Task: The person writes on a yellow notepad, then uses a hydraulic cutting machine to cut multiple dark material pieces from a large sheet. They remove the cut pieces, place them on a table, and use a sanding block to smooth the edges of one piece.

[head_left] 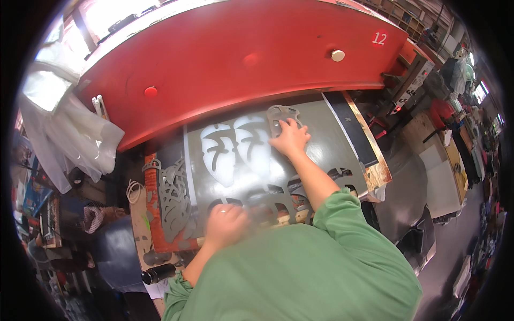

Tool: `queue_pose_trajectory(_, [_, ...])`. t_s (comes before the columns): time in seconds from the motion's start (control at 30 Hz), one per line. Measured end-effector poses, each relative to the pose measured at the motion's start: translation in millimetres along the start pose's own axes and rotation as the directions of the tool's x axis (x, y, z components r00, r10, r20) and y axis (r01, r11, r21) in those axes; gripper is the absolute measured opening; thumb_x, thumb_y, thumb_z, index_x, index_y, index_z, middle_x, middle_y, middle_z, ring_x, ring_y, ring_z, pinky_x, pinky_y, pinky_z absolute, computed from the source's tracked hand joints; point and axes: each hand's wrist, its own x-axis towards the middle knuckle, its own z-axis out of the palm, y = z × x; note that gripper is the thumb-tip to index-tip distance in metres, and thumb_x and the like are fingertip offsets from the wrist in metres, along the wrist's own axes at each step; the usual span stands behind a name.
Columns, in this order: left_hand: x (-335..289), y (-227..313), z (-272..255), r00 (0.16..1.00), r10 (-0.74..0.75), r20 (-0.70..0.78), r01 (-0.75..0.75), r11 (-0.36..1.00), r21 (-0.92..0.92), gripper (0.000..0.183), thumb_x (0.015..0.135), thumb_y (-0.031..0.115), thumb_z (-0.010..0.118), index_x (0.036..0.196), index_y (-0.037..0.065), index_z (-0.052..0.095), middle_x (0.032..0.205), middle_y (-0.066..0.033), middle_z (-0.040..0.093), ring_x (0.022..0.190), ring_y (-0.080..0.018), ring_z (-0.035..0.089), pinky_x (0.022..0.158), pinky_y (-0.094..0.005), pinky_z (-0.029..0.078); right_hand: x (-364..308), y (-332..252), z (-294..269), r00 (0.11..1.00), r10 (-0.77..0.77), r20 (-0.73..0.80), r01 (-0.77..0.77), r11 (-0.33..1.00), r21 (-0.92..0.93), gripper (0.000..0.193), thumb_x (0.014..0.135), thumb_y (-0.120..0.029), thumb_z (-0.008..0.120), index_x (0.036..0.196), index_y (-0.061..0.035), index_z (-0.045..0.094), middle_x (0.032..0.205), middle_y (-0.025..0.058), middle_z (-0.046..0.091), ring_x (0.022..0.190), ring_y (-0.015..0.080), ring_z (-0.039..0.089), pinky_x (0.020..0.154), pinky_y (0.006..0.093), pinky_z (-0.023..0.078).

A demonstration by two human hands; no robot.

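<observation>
At far left hangs translucent plastic; whether it is a bag holding anything cannot be told. Below it, a black cylinder, perhaps a bottle, shows no contents. Grey cut-out pieces lie heaped on the left of the worktop. Two white shapes lie side by side on a grey sheet. The left hand blurs near the front edge; its grip cannot be told. The right hand, fingers spread, touches a grey piece just right of the white shapes. Light, even fingertips should keep that piece flat and clear of its neighbour.
</observation>
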Motion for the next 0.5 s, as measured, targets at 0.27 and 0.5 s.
queue_pose_trajectory(0.27, [13.2, 29.8, 55.8, 0.988, -0.1, 0.119, 0.093, 0.994, 0.06, 0.076, 0.068, 0.055, 0.078, 0.118, 0.003, 0.057, 0.103, -0.0121, 0.062, 0.094, -0.0291, 0.06, 0.076, -0.0409, 0.045, 26.3, 34.7, -24.6, 0.996, -0.092, 0.02, 0.09, 0.993, 0.082, 0.098, 0.069, -0.059, 0.076, 0.152, -0.0247, 0.038, 0.157, 0.0034, 0.037, 0.143, 0.0353, 0.033, 0.107, 0.0599, 0.035])
queue_pose_trajectory(0.5, [8.1, -9.2, 88.0, 0.999, -0.005, -0.042, 0.008, 0.997, 0.076, 0.082, 0.064, 0.054, 0.082, 0.119, -0.003, 0.059, 0.102, -0.0109, 0.067, 0.094, -0.0274, 0.061, 0.083, -0.042, 0.046, 29.2, 145.3, -68.6, 0.921, 0.018, -0.39, 0.125, 0.932, 0.339, 0.028, 0.089, -0.033, 0.068, 0.086, -0.0054, 0.071, 0.073, 0.0146, 0.067, 0.07, 0.0294, 0.067, 0.065, 0.0385, 0.051])
